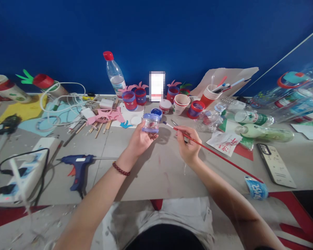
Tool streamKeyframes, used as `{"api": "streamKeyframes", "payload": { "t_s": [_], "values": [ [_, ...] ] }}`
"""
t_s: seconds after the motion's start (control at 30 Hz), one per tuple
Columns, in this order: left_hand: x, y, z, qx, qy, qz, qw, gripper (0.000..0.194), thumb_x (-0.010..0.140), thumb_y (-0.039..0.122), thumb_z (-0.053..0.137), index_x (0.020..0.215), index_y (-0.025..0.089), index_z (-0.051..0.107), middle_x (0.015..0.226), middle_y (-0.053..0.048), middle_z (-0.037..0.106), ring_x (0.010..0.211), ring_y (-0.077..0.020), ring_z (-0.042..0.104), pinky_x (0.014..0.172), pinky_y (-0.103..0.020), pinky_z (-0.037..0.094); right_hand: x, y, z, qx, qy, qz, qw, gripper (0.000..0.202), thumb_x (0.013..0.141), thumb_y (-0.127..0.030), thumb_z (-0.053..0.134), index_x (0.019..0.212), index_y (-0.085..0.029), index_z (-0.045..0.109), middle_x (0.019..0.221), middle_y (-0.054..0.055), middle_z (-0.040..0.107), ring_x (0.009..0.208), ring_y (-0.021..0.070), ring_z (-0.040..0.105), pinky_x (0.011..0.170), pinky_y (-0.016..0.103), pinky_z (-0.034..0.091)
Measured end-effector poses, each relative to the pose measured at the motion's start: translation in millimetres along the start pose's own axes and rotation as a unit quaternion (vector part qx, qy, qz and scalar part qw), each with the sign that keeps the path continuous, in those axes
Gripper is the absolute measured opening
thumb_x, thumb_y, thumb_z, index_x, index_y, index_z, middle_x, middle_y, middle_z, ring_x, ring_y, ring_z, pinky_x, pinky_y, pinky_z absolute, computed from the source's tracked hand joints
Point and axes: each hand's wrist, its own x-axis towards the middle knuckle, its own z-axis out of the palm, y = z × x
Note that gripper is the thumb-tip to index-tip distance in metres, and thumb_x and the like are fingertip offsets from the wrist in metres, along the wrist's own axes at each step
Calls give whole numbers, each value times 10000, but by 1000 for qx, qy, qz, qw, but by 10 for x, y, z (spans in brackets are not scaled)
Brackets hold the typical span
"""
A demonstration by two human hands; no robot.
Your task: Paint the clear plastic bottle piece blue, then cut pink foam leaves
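Observation:
My left hand (141, 140) is closed around a small clear plastic cup (151, 124) with purple-blue bands at its top and bottom, held above the table. Between the fingers of my right hand (188, 143) is a long red-handled paintbrush (214, 149), its bristle end pointing left toward the cup but apart from it. Just behind the cup stands an open jar of blue paint (157, 111). Beside that are a white-lidded paint jar (165, 106) and a paper cup (181, 104).
Painted red and purple cups (129, 100) line the back by a water bottle (116, 78). To the left lie a blue glue gun (78, 168) and a power strip (32, 166). Plastic bottles (254, 118) and a phone (275, 165) are on the right.

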Motion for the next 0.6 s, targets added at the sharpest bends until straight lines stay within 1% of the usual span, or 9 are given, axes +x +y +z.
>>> {"api": "streamKeyframes", "payload": {
  "t_s": [0.1, 0.17, 0.27, 0.4, 0.5, 0.6],
  "values": [
    [-5, -9, 11, -17, 5, -4, 1000, 488, 672, 667, 731, 890, 239, 649, 922, -76, 699, 882, -225, 664, 868, -420, 536, -9, 0, -5, 12, -3, 5, 1000, 129, 935, -224, 602, 1025, -258, 688, 961, 31, 760, 793, 168, 729, 702, 326, 629],
    [-4, -26, 12, -34, 7, -3, 999, 488, 642, 617, 789, 910, 235, 645, 961, -64, 695, 923, -219, 663, 885, -401, 523, -8, -15, -3, 33, -4, 17, 999, 116, 934, -240, 610, 1022, -258, 684, 963, 32, 760, 786, 167, 728, 688, 318, 624],
    [19, -63, 2, -24, 11, 15, 1000, 510, 589, 553, 856, 926, 228, 653, 1022, -61, 697, 1041, -243, 651, 919, -396, 496, 15, -57, 9, 72, -9, 66, 995, 98, 931, -285, 624, 1008, -242, 668, 954, 40, 756, 739, 154, 714, 622, 288, 603],
    [66, -94, -13, 13, 27, 58, 998, 542, 519, 532, 896, 906, 223, 677, 1016, -51, 714, 1133, -267, 632, 986, -406, 456, 77, -85, 22, 133, -10, 146, 980, 156, 899, -362, 675, 970, -228, 635, 913, 36, 753, 656, 126, 668, 496, 223, 536],
    [83, -96, -21, 18, 25, 83, 996, 508, 539, 479, 900, 929, 219, 704, 1035, -54, 728, 1154, -261, 629, 1028, -409, 442, 118, -46, 21, 158, 1, 182, 971, 197, 881, -404, 695, 933, -220, 646, 913, 38, 752, 638, 120, 651, 462, 213, 519],
    [84, -99, -31, 35, 20, 106, 994, 451, 594, 437, 875, 951, 214, 714, 1054, -62, 733, 1142, -249, 637, 1041, -405, 442, 136, 10, 20, 144, 17, 200, 969, 240, 885, -447, 682, 909, -209, 673, 826, 30, 735, 590, 117, 627, 441, 215, 509]
  ]
}}
